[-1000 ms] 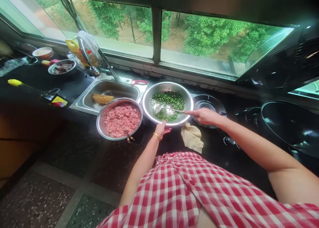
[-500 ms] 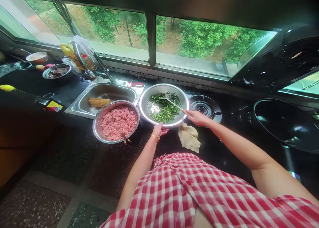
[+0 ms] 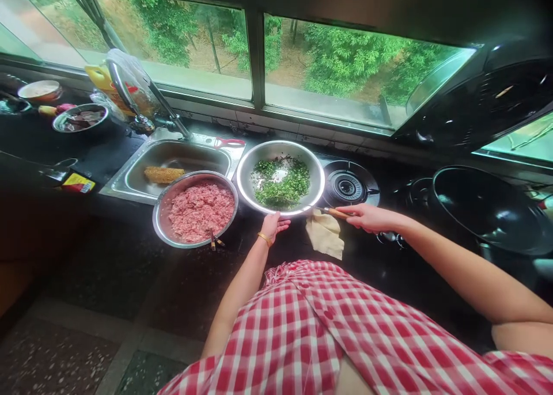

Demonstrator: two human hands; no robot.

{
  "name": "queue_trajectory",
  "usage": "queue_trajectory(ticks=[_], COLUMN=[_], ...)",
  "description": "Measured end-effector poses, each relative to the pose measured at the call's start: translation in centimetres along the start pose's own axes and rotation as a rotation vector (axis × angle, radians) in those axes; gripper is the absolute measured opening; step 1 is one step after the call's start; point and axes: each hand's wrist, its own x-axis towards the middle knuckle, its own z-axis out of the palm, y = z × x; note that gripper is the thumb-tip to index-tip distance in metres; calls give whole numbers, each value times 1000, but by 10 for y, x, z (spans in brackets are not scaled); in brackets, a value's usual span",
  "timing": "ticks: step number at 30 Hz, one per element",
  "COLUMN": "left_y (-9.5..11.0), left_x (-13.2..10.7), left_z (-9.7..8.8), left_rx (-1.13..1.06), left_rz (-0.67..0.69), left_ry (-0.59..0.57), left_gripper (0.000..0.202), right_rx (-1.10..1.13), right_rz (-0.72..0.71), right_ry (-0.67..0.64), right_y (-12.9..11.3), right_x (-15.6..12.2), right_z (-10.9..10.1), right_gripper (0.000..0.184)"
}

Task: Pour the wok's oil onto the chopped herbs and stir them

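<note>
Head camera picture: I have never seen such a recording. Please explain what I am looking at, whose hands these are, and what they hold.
There is no machine here. A person wears one camera on the head, so you look forward and down at that person's own arms. The left hand rests at the near rim of the steel greens bowl. The right hand grips the wooden handle of a utensil that points toward this bowl. On the dark counter there are also a meat bowl with chopsticks at its near rim, a cloth, a sink, a gas burner and a black wok.
</note>
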Motion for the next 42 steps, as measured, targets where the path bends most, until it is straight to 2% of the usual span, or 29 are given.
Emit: queue_trajectory(ticks=[5,10,12,15,18,21,25,27,29,31,33,35,37,39,42], left_y=[5,5,3,0,-3,-6,-8,-9,-8,-8,-7,-7,-6,-6,-7], left_x=[1,1,3,5,7,9,12,13,14,14,13,13,12,12,12], left_z=[0,3,5,7,10,11,12,12,12,12,11,11,11,12,12], left_rx=[10,1,-10,-37,-72,-108,-130,-129,-122,-113,-103,-98,-96,-98,-104], left_rz=[1,6,18,45,64,74,73,69,65,60,57,60,64,68,71], left_ry=[2,-12,-4,22,49,59,53,47,43,39,39,41,44,44,44], left_gripper=[22,21,18,14,14,13,11,11,10,9,9,10,10,10,10], right_rx=[-112,-343,-439,-508,-407,-174,237,405,474,423,263,69,-67,-103,-18], right_rz=[-31,-230,-260,-230,-98,45,118,125,95,31,-24,-43,-30,-5,40], right_ry=[176,434,483,514,435,224,30,-12,-23,24,135,255,316,289,139], right_y=[-7,-18,-25,-31,-26,-13,-3,-6,-12,-21,-29,-35,-36,-33,-24], right_x=[15,44,63,78,67,38,4,-5,-8,-5,3,16,27,29,12], right_z=[-11,-34,-43,-56,-65,-64,-44,-31,-21,-17,-17,-20,-24,-27,-30], right_gripper=[61,51,49,49,53,57,56,54,52,51,51,50,47,46,48])
